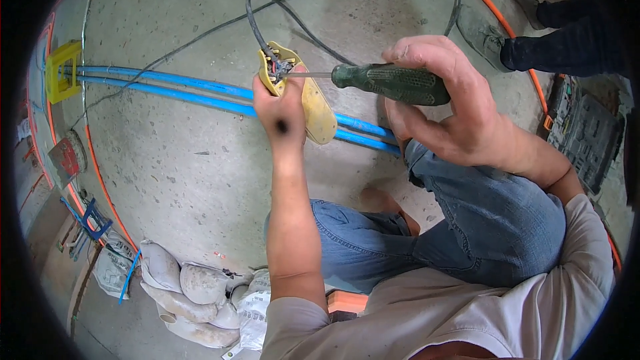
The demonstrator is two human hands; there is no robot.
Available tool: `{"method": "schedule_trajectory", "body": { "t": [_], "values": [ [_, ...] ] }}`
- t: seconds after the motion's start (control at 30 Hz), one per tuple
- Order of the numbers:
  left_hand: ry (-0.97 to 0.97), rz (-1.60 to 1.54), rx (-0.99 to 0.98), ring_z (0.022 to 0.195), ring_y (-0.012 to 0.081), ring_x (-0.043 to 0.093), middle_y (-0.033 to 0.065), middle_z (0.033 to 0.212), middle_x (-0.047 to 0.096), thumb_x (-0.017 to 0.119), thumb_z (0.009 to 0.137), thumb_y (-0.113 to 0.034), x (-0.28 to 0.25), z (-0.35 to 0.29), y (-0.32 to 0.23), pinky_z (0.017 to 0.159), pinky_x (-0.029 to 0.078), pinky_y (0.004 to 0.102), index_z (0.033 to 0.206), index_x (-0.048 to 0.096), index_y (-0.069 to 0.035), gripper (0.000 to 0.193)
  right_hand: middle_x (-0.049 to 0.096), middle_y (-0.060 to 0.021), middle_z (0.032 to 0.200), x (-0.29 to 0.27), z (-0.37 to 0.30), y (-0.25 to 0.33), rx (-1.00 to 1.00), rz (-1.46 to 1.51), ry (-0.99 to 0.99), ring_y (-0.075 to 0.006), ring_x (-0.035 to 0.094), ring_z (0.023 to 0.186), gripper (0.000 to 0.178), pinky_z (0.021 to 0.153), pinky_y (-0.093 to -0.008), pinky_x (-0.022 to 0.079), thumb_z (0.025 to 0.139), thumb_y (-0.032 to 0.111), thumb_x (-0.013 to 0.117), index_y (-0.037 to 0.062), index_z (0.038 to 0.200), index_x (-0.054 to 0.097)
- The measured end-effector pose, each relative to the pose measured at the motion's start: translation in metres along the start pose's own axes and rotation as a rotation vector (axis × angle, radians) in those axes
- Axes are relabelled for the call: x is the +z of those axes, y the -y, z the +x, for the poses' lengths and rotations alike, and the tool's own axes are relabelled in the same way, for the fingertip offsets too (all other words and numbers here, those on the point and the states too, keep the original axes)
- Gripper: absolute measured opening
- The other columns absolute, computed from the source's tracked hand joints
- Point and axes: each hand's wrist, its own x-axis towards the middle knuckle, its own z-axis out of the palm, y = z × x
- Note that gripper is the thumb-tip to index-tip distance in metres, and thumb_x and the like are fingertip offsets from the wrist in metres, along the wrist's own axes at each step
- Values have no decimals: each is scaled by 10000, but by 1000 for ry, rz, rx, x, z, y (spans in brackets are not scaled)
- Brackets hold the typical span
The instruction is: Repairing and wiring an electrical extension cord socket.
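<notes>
My left hand (281, 103) is closed round a yellow oblong electrical casing (319, 112), held above the concrete floor. At the casing's far end, wires and small metal parts lie exposed, and a black cable (252, 17) runs out of it. My right hand (470, 117) has its fingers and thumb about the dark green handle of a screwdriver (390, 85). The thin shaft points left, and its tip reaches the exposed parts beside my left thumb. Exactly what the tip touches is too small to tell.
Two blue pipes (200, 83) cross the floor beneath the casing, through a yellow frame (62, 72). An orange hose (490, 3) and another person's shoe (483, 37) are at far right, near a black tool case (587, 137). Sacks (200, 287) lie at near left.
</notes>
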Motion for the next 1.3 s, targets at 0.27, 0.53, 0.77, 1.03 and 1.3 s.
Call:
{"method": "schedule_trajectory", "body": {
  "t": [0.27, 0.53, 0.77, 1.03, 1.3],
  "values": [
    [-10, -1, -6, 856, 142, 576, 76, 970, 622, 704, 835, -132, 1, -2, -2, 768, 473, 268, 1067, 535, 13, 321, 582, -165, 1119, 1, -4, 6, 118, 116, 26, -313, 606, 946, 600, 770, -361, 513, 702, -42, 715, -15, 1249, 469],
    [12, -60, -17, 865, 143, 574, 75, 982, 617, 704, 836, -127, 4, -5, -5, 770, 473, 270, 1075, 533, 16, 326, 586, -166, 1065, 5, -9, 13, 246, 190, -2, -233, 630, 879, 564, 759, -324, 517, 764, -49, 690, -33, 1265, 432],
    [3, 3, -25, 871, 135, 575, 74, 987, 619, 705, 831, -124, 2, -5, -8, 779, 474, 268, 1087, 532, 18, 340, 592, -140, 1008, 3, -14, 10, 254, 215, -82, -253, 628, 841, 442, 724, -314, 512, 729, -39, 695, -15, 1133, 514],
    [-32, -52, -39, 858, 130, 579, 61, 979, 614, 675, 840, -102, -1, -2, -8, 770, 480, 262, 1101, 529, 14, 320, 589, -157, 994, -4, -11, 8, 154, 140, -51, -273, 620, 874, 410, 749, -329, 507, 727, -47, 692, -12, 1096, 517],
    [-31, -42, -19, 857, 124, 580, 60, 977, 615, 646, 840, -81, 4, -5, -12, 765, 478, 255, 1096, 529, 14, 297, 586, -153, 990, 0, -14, 4, 176, 161, -45, -280, 616, 875, 407, 743, -329, 505, 729, -53, 686, -9, 1094, 513]
  ]
}}
